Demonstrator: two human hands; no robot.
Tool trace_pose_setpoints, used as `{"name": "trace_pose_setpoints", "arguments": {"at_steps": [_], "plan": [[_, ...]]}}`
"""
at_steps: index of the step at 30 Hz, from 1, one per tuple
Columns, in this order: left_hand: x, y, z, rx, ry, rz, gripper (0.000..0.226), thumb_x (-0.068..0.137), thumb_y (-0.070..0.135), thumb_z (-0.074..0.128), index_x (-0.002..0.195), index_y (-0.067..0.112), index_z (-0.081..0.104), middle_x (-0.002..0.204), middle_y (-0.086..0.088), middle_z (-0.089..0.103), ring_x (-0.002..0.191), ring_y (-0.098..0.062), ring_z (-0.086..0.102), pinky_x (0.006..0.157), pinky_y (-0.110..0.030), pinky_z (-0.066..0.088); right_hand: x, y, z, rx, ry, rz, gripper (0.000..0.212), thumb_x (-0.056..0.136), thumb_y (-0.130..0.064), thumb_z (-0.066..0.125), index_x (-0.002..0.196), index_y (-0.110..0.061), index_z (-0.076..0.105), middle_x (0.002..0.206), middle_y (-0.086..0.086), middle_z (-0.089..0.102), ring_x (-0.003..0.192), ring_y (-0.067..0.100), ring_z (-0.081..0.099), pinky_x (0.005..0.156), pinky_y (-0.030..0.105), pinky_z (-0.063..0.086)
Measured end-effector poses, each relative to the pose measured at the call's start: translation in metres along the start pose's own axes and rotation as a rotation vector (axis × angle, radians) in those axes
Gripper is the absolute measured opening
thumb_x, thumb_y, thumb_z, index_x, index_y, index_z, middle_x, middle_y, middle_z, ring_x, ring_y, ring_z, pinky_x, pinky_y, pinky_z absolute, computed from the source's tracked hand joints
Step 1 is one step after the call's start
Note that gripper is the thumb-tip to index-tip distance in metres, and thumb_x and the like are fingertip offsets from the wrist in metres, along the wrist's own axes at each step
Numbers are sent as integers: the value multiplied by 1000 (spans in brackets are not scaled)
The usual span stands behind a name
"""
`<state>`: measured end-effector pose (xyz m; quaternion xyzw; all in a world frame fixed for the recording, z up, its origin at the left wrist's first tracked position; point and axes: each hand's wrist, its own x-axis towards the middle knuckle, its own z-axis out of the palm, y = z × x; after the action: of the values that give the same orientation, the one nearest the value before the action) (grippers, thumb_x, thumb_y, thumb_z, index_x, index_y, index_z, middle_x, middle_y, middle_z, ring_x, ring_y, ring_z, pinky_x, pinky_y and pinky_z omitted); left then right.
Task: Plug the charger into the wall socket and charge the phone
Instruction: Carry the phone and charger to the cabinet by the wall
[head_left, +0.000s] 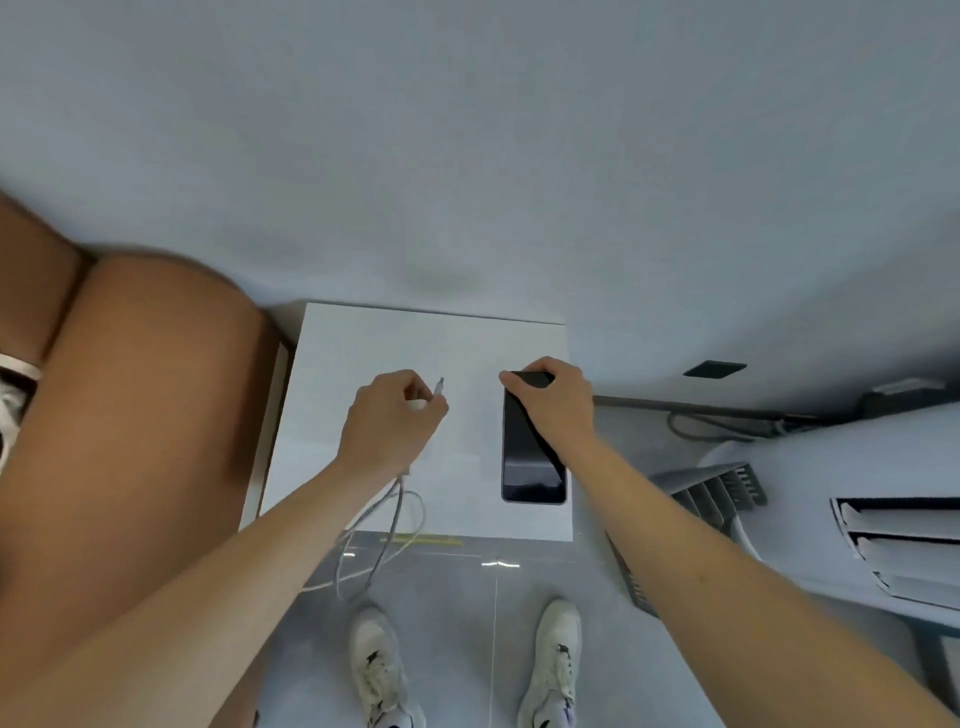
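A black phone (527, 457) lies screen up on the right side of a small white table (457, 343). My right hand (556, 405) grips the phone's far end, fingers curled over its top edge. My left hand (389, 426) pinches the white charging cable (400, 525) just behind its plug tip (440, 387), which points up and away, a short way left of the phone. The rest of the cable loops down off the table's near edge toward the floor. No wall socket or charger brick is visible.
A pale wall rises behind the table. A brown rounded cushion (135, 415) fills the left. On the right stand a white slatted appliance (893, 545), a dark floor cable (727, 421) and a dark vent (714, 369). My white shoes (379, 670) stand on grey floor tiles.
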<state>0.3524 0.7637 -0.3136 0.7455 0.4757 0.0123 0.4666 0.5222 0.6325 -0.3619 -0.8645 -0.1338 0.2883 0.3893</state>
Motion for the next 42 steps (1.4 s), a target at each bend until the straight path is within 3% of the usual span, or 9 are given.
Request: {"name": "trace_pose_setpoints", "arguments": {"at_steps": [7,16,21,25,30,35,39,42], "plan": [[81,-32,64,68,13,-7,17,80,33,66,73,18,66,70,2,70,60,-20,66,47,-22,40,86,47,40,-87,-19,-46,29,84,-50,80,90,-23,72,84,-16,68,79,3,64,71,29,55],[133,-41,92,48,29,-58,20,77,34,64,75,15,68,71,-1,74,60,-26,74,46,-22,43,140,43,69,-150,84,-33,29,86,-48,78,97,-21,72,102,-2,73,93,21,70,85,42,61],[138,-41,86,-5,55,-65,21,77,31,64,76,11,70,74,-6,77,69,-26,74,50,-23,43,151,34,80,-155,154,-45,40,86,-46,80,112,-19,65,117,1,66,106,23,64,85,37,55],[134,-40,84,-35,56,-70,20,78,29,65,78,10,71,76,-6,77,72,-27,74,51,-23,42,155,35,89,-226,199,-56,44,84,-44,82,109,-15,61,123,5,55,117,27,52,92,39,50],[129,-43,83,-54,61,-65,20,79,28,67,78,9,72,77,-8,77,76,-28,74,56,-26,48,155,37,94,-339,245,-50,46,83,-49,80,108,-16,61,126,8,48,118,30,46,86,36,44],[120,-43,80,-69,65,-79,21,78,28,66,79,8,72,78,-9,77,78,-28,73,59,-29,49,151,34,91,-484,268,1,53,88,-57,73,120,-18,59,130,10,48,123,31,45,84,35,35],[109,-39,74,-43,67,-99,20,76,33,66,77,14,73,74,-3,78,73,-24,73,53,-25,42,137,34,82,-423,259,-35,47,91,-51,72,124,-19,62,133,8,48,127,30,44,95,39,39],[98,-35,64,-103,80,-156,21,72,33,67,76,13,73,74,-5,79,75,-28,76,60,-33,58,112,34,73,-354,277,-139,34,94,-38,71,121,-18,66,131,7,52,122,29,48,99,38,39]]}}
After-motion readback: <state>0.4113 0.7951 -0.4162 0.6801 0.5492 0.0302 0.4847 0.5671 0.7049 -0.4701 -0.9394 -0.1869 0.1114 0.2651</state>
